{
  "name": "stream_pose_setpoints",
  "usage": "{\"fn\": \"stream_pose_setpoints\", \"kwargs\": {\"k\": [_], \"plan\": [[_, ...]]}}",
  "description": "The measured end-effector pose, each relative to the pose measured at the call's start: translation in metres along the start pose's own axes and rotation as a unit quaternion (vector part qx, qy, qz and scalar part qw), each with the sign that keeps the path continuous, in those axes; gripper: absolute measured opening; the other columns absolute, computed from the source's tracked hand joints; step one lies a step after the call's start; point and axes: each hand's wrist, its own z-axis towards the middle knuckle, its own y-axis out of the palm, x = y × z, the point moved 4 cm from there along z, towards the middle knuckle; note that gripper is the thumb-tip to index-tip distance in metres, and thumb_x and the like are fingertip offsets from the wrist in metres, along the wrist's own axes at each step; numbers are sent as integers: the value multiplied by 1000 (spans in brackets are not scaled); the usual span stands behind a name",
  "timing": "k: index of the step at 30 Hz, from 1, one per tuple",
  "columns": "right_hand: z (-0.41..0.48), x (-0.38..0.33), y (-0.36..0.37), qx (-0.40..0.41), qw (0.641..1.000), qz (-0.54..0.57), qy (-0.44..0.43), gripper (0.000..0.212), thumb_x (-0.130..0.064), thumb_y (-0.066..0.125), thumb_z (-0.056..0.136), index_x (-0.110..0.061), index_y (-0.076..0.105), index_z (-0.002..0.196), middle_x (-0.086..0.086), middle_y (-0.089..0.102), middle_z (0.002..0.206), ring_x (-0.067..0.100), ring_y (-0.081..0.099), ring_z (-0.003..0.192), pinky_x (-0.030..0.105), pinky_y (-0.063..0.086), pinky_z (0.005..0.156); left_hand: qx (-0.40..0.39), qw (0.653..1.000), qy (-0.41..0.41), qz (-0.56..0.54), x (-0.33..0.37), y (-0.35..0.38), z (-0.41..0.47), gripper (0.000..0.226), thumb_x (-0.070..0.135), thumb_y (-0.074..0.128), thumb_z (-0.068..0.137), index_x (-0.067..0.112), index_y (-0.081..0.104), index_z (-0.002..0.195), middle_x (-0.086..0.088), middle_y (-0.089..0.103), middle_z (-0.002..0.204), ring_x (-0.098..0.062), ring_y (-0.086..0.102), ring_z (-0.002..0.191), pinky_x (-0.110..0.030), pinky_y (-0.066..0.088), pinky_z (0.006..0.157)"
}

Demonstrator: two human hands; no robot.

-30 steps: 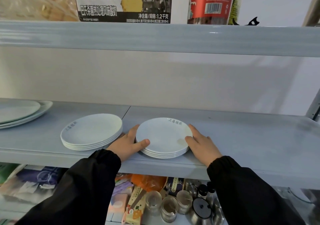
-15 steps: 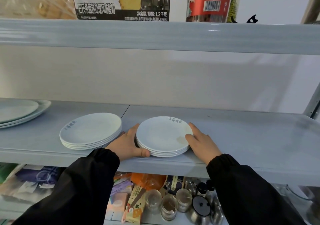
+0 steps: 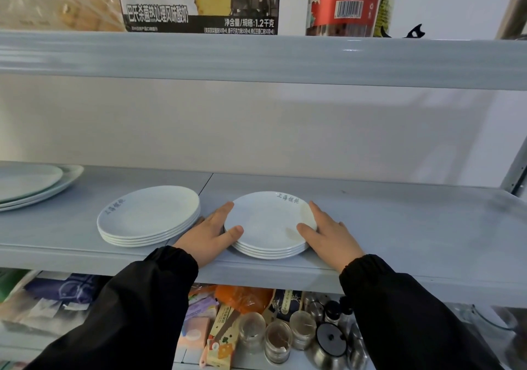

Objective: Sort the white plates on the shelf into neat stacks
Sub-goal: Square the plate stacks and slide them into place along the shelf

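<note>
A small stack of round white glazed plates point(image 3: 269, 224) sat near the front edge of the pale grey shelf point(image 3: 399, 227), a little right of the seam in the shelf board. The left hand point(image 3: 209, 234) and the right hand point(image 3: 328, 235) bracketed it from either side, each grip wide: thumbs lay over the top plate's rim and the other fingers pressed against the stack's edge, cupping rather than pinching. Whether the stack was lifted at all could not be told; it looked to rest on the shelf.

These plates looked hard, stiff and glossy, so they would likely be slippery against one another and would chip if knocked. Four or so together would carry real weight, so the safest hold would be at opposite rims, with fingers tucked under the bottom plate before any lift.

Just left, and apart from the left hand, a wider stack of white plates with grey lettering point(image 3: 148, 217) stood tidy. Farther left, a stack of large pale oval platters point(image 3: 34, 184) was cut off by the picture's edge, so its count was unknown.

The fingertips of both hands were hidden behind the stack. The underside of the stack and the exact plate count were hard to make out. The grey characters on the rims were too small to read with confidence.
</note>
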Motion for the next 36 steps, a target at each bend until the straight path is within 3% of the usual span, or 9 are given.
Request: {"fn": "stream_pose_setpoints", "kwargs": {"k": [4,9,12,15,21,24,27,36], "plan": [[0,0,1,-5,1000,-3,-6,62,-52,38,94,-33,16,150,2,48,141,24,46,126,42,18,112,6,1000,0,7,-2,0,0,72,61,39,94,36,8,154,9,16,161,-11,21,145,-29,20,112],[1,1,-1,-4,1000,6,-10,60,-52,39,94,-35,19,148,-5,53,135,19,51,117,42,20,115,17,1000,7,9,-5,1,4,87,78,32,79,37,10,153,9,22,159,-11,25,143,-30,24,112],[3,5,1,0,999,40,-19,62,-61,40,86,-44,24,144,-15,57,128,13,55,110,45,38,107,41,999,16,20,-9,2,6,90,80,29,76,37,12,153,11,23,159,-7,24,142,-28,23,113],[3,7,3,6,998,65,-22,63,-62,42,84,-46,27,143,-20,57,125,8,56,108,38,49,94,74,996,35,33,-5,2,1,89,78,29,77,33,19,153,13,21,158,-4,20,142,-22,18,112],[0,4,-4,34,997,68,-21,51,-49,52,92,-31,48,140,-19,49,133,5,48,113,25,39,98,145,984,54,88,2,-9,-4,71,69,29,84,31,40,143,9,32,152,-10,29,137,-25,25,110],[-2,0,-12,55,993,99,-7,39,-43,57,93,-29,60,129,-13,49,141,7,48,122,25,35,104,188,965,115,144,19,-27,-13,59,61,30,89,28,52,134,9,46,138,-11,36,128,-19,27,102],[0,-21,-23,75,996,40,-18,40,-43,58,92,-28,60,129,-13,50,138,8,44,128,22,30,101,203,953,154,163,27,-60,-21,56,58,32,91,27,53,133,9,52,132,-13,43,125,-21,31,100],[18,-155,22,34,992,-81,-86,42,-51,56,88,-31,60,124,-13,55,133,10,50,121,27,38,100,236,960,23,149,-98,-181,-94,59,64,30,87,31,54,130,10,55,130,-13,46,121,-27,36,96]]}}
